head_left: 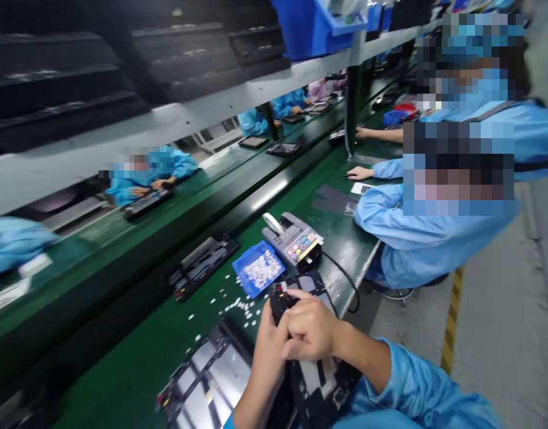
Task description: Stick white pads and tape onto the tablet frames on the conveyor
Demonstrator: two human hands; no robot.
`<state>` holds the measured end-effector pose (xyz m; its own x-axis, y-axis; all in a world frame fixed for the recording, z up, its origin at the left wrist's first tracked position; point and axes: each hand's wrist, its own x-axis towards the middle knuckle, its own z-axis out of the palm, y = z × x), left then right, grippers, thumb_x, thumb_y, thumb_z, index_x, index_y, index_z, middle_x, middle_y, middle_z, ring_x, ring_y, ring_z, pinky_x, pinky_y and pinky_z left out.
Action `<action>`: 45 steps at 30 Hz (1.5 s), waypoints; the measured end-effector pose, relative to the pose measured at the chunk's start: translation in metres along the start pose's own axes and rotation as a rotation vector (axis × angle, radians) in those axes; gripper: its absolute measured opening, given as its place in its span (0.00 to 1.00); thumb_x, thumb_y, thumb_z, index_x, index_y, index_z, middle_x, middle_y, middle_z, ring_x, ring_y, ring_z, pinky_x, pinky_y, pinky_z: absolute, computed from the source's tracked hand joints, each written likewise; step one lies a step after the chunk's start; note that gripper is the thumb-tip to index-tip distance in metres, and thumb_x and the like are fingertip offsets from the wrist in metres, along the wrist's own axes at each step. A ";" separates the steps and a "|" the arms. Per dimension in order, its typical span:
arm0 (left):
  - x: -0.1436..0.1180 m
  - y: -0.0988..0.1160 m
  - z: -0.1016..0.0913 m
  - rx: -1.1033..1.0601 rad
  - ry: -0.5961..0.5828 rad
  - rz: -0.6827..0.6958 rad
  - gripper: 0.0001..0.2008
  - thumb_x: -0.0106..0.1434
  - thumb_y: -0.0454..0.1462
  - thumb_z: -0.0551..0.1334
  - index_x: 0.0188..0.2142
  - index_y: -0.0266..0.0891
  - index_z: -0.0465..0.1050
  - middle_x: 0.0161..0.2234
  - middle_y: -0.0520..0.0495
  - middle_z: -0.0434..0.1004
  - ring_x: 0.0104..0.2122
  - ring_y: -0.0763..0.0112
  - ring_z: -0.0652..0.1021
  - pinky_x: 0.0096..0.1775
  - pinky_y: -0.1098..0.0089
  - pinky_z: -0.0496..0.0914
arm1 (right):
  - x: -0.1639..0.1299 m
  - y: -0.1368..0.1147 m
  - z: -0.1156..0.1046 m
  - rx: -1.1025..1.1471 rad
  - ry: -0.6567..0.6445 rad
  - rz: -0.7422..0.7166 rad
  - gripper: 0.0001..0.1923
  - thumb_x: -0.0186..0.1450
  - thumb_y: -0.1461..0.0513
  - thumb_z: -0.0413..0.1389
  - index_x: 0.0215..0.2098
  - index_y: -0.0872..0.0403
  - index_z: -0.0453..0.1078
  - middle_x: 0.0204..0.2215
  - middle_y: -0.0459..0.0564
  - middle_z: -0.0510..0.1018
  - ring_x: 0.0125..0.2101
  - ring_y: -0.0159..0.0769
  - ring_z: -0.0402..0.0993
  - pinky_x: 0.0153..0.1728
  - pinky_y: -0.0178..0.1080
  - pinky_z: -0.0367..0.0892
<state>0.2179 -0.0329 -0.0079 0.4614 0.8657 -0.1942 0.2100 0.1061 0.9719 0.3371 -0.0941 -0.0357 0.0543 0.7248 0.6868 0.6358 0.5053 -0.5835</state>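
I saw my right hand (310,329) curled shut over the near end of a flat black plastic device frame (301,286), my left hand (267,351) clasping its left edge. The frame's long axis ran away from me toward the blue tray of small white parts (257,269).

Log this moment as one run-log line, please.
left hand: on black panel | right hand: gripping panel | nearby: blue tray, dispenser

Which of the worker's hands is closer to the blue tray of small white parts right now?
Left. The left hand grips the black assembly's edge just below the blue tray. The right hand lies over that assembly, farther right of the tray.
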 end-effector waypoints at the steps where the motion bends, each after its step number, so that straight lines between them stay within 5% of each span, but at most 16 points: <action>1: 0.002 -0.001 -0.001 0.006 0.003 -0.006 0.31 0.53 0.51 0.72 0.54 0.39 0.73 0.50 0.41 0.81 0.53 0.50 0.79 0.58 0.55 0.70 | -0.001 0.004 0.002 -0.020 -0.042 0.005 0.39 0.68 0.29 0.42 0.16 0.49 0.55 0.14 0.39 0.63 0.20 0.31 0.65 0.66 0.51 0.61; 12: 0.008 0.000 0.001 0.010 0.029 -0.076 0.38 0.46 0.55 0.74 0.53 0.39 0.74 0.45 0.43 0.82 0.45 0.52 0.81 0.47 0.60 0.74 | 0.000 0.014 0.004 -0.071 -0.186 0.060 0.39 0.64 0.29 0.51 0.14 0.49 0.54 0.14 0.39 0.65 0.23 0.31 0.70 0.69 0.49 0.56; 17: 0.008 0.000 0.001 0.004 0.004 -0.098 0.38 0.46 0.55 0.74 0.52 0.39 0.74 0.46 0.43 0.82 0.49 0.50 0.80 0.51 0.58 0.73 | -0.003 0.016 0.006 -0.062 -0.178 0.074 0.40 0.64 0.28 0.50 0.14 0.48 0.53 0.13 0.38 0.61 0.22 0.31 0.68 0.69 0.49 0.57; 21: 0.008 -0.002 0.002 0.012 -0.028 -0.098 0.36 0.51 0.55 0.72 0.54 0.39 0.73 0.47 0.43 0.82 0.50 0.49 0.80 0.53 0.57 0.72 | -0.004 0.016 0.000 -0.033 -0.077 0.029 0.39 0.67 0.29 0.45 0.15 0.49 0.53 0.14 0.38 0.59 0.21 0.30 0.65 0.67 0.50 0.61; 25: -0.007 0.006 0.000 -0.024 -0.009 -0.054 0.31 0.55 0.51 0.72 0.55 0.40 0.74 0.51 0.42 0.82 0.54 0.50 0.79 0.58 0.57 0.70 | -0.006 -0.010 -0.021 0.070 0.080 -0.033 0.37 0.72 0.33 0.41 0.18 0.50 0.54 0.15 0.38 0.57 0.18 0.29 0.58 0.64 0.51 0.66; 29: -0.031 0.025 -0.024 -0.205 -0.008 -0.033 0.26 0.61 0.46 0.69 0.57 0.41 0.75 0.55 0.41 0.81 0.58 0.51 0.78 0.61 0.56 0.70 | -0.025 -0.042 -0.048 0.183 0.048 0.040 0.31 0.75 0.40 0.43 0.23 0.50 0.56 0.18 0.39 0.58 0.21 0.30 0.58 0.63 0.57 0.66; 33: -0.051 0.036 -0.070 -0.356 0.034 -0.100 0.26 0.62 0.44 0.68 0.59 0.41 0.73 0.54 0.40 0.82 0.54 0.51 0.80 0.56 0.56 0.74 | -0.031 -0.053 -0.058 0.323 -0.008 0.082 0.28 0.77 0.43 0.42 0.25 0.50 0.56 0.20 0.40 0.60 0.21 0.30 0.58 0.62 0.60 0.66; 37: -0.066 0.033 -0.100 -0.375 0.059 -0.083 0.24 0.63 0.41 0.67 0.58 0.40 0.73 0.54 0.41 0.82 0.53 0.52 0.81 0.57 0.56 0.73 | 0.010 -0.066 -0.031 0.335 -0.143 -0.025 0.30 0.77 0.43 0.42 0.23 0.50 0.57 0.19 0.40 0.59 0.20 0.31 0.57 0.62 0.59 0.67; 41: -0.071 0.026 -0.101 -0.242 0.100 0.029 0.24 0.63 0.39 0.66 0.59 0.40 0.73 0.56 0.42 0.80 0.58 0.53 0.77 0.61 0.57 0.69 | 0.067 -0.061 0.020 0.224 -0.267 -0.246 0.32 0.77 0.42 0.43 0.21 0.50 0.57 0.18 0.40 0.61 0.21 0.30 0.57 0.61 0.54 0.68; 45: -0.074 0.022 -0.103 -0.240 0.110 0.021 0.23 0.64 0.39 0.65 0.58 0.39 0.73 0.56 0.41 0.80 0.60 0.51 0.75 0.61 0.57 0.68 | 0.090 -0.043 0.045 0.262 -0.269 -0.246 0.34 0.78 0.42 0.39 0.20 0.51 0.56 0.17 0.38 0.59 0.19 0.28 0.57 0.60 0.52 0.70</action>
<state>0.0995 -0.0442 0.0414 0.3642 0.9155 -0.1709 -0.0154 0.1894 0.9818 0.2798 -0.0297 0.0317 -0.2987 0.6464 0.7021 0.3861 0.7546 -0.5306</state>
